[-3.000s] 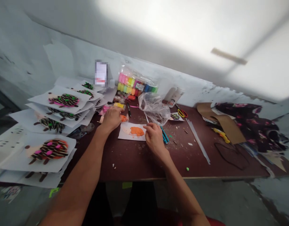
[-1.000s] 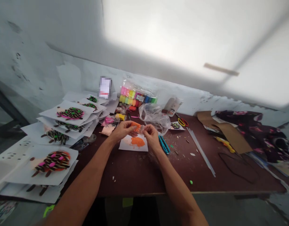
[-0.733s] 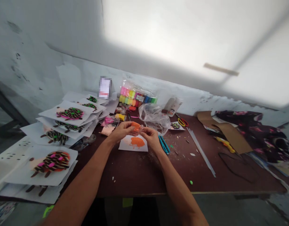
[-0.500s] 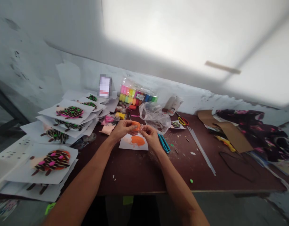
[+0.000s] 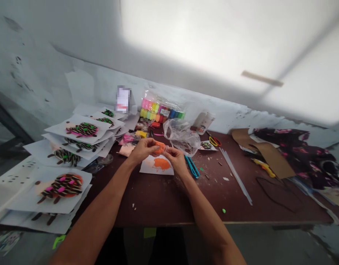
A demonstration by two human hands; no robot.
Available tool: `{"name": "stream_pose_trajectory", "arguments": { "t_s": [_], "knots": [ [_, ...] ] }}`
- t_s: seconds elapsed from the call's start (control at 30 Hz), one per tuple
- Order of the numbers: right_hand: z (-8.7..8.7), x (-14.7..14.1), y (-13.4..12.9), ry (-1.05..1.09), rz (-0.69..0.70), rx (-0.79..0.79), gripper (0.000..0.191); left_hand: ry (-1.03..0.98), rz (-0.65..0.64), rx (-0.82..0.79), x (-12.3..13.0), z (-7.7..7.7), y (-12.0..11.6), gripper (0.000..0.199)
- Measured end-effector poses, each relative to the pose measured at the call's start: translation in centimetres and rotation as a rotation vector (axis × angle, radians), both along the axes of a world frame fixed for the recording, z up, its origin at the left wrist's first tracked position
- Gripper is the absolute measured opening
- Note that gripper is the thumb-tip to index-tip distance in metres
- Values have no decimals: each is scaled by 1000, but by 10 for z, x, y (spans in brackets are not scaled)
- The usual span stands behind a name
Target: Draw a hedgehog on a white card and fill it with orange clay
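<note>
My left hand is closed around a packet of orange modelling clay. My right hand pinches the clear plastic at the packet's right end; its fingertips almost meet those of the left. Just below both hands lies a small sheet of white paper bearing a hedgehog picture, its body filled with orange and its head pale peach. A peach clay packet rests on the table left of my left hand. Right of my right hand is a teal cutter-like tool.
Stacked sheets with finished clay hedgehogs fill the left side. Behind the hands are a bag of coloured clay, a crumpled clear bag and a bottle. Scissors, clear sticks and a yellow glue gun lie rightward.
Both hands stay in nearly the same place over the paper, with the fingers shifting slightly on the orange packet. Nothing else on the table has visibly moved.
</note>
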State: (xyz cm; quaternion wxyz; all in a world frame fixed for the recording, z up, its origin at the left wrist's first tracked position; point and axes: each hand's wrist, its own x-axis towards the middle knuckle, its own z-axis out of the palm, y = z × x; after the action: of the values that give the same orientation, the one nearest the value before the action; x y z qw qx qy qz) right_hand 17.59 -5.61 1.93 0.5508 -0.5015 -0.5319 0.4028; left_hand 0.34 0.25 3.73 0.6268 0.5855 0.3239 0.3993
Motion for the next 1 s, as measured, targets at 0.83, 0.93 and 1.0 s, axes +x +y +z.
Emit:
{"name": "stream_pose_trajectory", "arguments": {
  "t_s": [0.83, 0.93, 1.0],
  "knots": [
    [11, -5, -9, -386, -154, 242, 19, -58, -140, 17, 7, 0, -8, 40],
    [10, -4, -10, -409, -140, 257, 16, -75, -130, -34, 7, -2, -8, 42],
    [11, -5, -10, -440, -165, 282, 11, -99, -95, -50, 6, -3, -7, 44]
  ]
}}
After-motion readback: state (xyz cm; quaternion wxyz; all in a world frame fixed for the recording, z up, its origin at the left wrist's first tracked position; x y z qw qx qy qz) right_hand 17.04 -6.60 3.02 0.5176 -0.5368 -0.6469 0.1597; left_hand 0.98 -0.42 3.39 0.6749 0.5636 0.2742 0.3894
